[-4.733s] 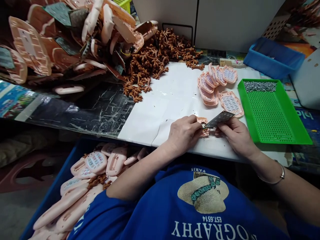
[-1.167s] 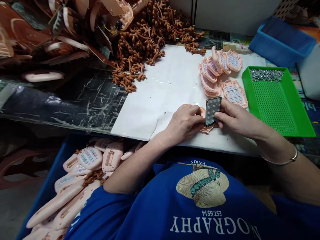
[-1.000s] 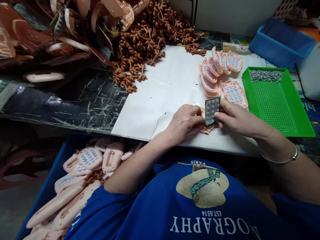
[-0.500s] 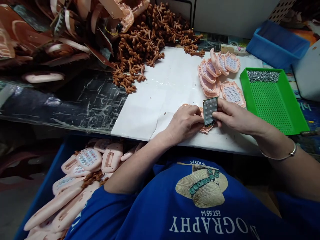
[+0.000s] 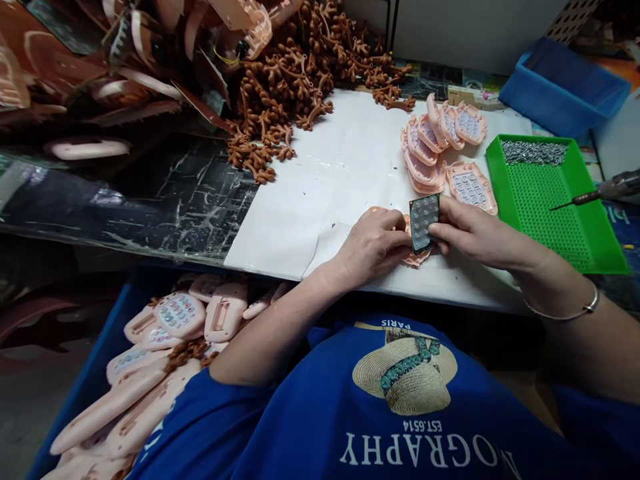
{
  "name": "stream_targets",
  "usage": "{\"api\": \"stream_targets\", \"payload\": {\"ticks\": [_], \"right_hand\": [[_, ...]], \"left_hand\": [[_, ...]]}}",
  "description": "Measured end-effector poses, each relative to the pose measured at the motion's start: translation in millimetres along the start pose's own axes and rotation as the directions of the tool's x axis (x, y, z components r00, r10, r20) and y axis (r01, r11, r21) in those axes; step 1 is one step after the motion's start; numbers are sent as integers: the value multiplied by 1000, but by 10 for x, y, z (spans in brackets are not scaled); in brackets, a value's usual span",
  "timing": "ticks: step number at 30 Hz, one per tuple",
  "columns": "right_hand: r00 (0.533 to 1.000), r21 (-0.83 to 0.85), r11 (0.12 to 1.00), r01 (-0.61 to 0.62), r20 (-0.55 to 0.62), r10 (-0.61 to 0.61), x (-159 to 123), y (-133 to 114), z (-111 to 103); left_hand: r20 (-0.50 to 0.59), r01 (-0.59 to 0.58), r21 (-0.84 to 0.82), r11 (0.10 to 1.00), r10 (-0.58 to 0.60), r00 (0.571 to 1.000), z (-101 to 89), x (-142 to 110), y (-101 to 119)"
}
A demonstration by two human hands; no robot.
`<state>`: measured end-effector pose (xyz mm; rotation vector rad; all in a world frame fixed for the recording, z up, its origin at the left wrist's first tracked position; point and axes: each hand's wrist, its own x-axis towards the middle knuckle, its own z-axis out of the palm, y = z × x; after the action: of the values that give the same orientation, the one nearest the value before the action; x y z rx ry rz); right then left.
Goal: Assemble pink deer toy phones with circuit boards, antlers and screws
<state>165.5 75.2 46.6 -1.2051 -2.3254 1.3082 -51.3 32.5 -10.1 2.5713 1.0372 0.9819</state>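
My right hand [image 5: 465, 230] pinches a small circuit board with a grey rubber keypad [image 5: 424, 223] between thumb and fingers, tilted up over the table. Under it lies a pink plastic shell half [image 5: 417, 259], mostly covered by my hands and the board. My left hand [image 5: 375, 243] has its fingers curled on that shell, with the fingertips close to the board's left edge. Behind my right hand rests another pink shell half with keys in it [image 5: 471, 187]. Several similar shell halves [image 5: 423, 150] lean on one another farther back.
At right stands a green tray [image 5: 545, 233] with small silver screws [image 5: 533, 153]; a power screwdriver [image 5: 613, 187] juts over it. A blue bin [image 5: 560, 100] sits behind. Brown plastic pieces [image 5: 285, 87] are heaped at back left. Finished-looking pink toy phones [image 5: 180, 317] fill a crate below.
The power screwdriver now shows over the green tray's right side. The view has shifted slightly; both hands keep nearly the same pose around the board and shell.
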Motion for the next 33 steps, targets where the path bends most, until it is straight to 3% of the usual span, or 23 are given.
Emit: {"api": "stream_targets", "payload": {"ticks": [10,20,26,30,33], "right_hand": [[994,-220,975,41,-94,-63,-35,-76,58],[986,-276,950,142,-46,-161,-13,-35,12],[998,-207,977,46,-40,-55,11,-56,25],[998,-300,954,-6,-59,-13,51,-123,32],[998,-396,918,-25,-59,2,69,-163,18]], "left_hand": [[-2,33,-101,994,-34,999,-38,22,8],[23,57,-131,990,-54,998,-43,36,9],[1,43,-134,990,-44,999,-12,29,-8],[-3,65,-190,980,-67,998,-36,33,7],[17,117,-325,939,-118,993,-138,21,43]]}}
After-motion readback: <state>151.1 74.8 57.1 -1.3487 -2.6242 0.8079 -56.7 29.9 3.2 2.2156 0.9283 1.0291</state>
